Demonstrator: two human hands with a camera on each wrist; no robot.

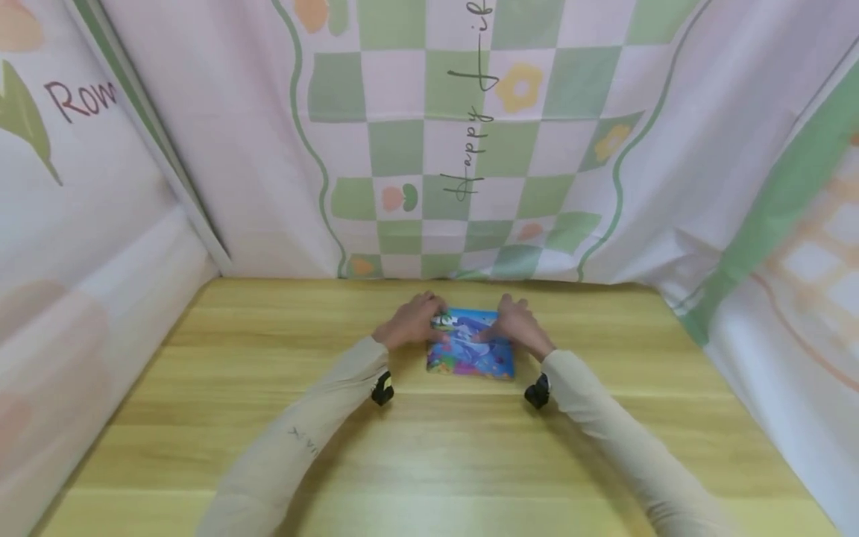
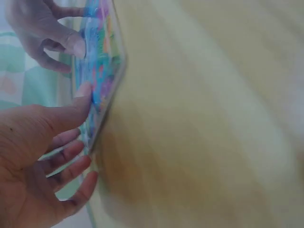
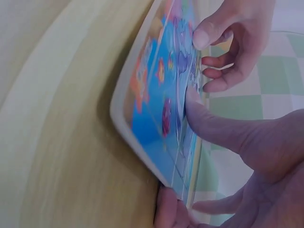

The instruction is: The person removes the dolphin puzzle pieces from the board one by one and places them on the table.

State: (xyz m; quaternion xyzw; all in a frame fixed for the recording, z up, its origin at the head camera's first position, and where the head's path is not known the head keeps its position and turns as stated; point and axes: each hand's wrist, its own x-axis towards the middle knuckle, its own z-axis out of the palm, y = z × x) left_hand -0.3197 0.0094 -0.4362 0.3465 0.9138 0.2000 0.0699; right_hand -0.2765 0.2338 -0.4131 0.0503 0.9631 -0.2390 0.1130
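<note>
A flat, thick-edged picture board (image 1: 470, 362) with a bright blue sea scene lies near the back of the table. Thin straight lines run across its picture in the right wrist view. My left hand (image 1: 414, 321) holds its left side, with the thumb (image 2: 81, 102) on the printed face and the fingers bent around the far left edge. On the opposite side my right hand (image 1: 522, 328) grips the board, its thumb (image 3: 202, 116) laid over the picture and a fingertip (image 3: 166, 204) tucked at the rim. Parts of the top edge are hidden behind the hands.
The wooden table (image 1: 429, 462) spreads around the board. A hanging cloth (image 1: 396, 149) with green and white checks closes off the back, and more printed cloth (image 1: 114, 239) hangs on the left and right. Each wrist carries a small black camera (image 1: 382, 388).
</note>
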